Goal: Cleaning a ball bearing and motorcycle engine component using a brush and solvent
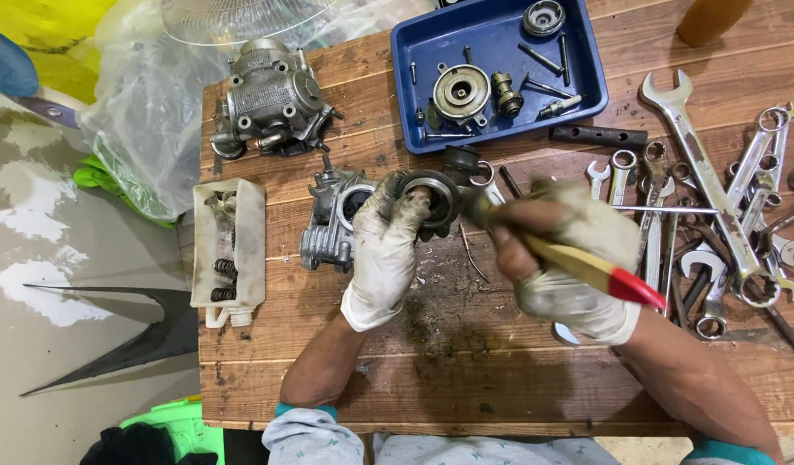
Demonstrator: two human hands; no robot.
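Observation:
My left hand [385, 250], in a dirty white glove, grips a round dark metal engine part [436, 196] with a ring-shaped opening, held above the wooden table [431, 362]. My right hand [562, 258], also gloved, holds a brush with a yellow and red handle [597, 271]; its bristle end points at the round part. A grey engine casing [332, 220] lies just left of my left hand.
A larger engine block [268, 99] sits at the back left. A blue tray [423, 60] holds bolts and small round parts. Several wrenches [716, 207] lie spread on the right. A white container with springs [229, 245] is at the left edge.

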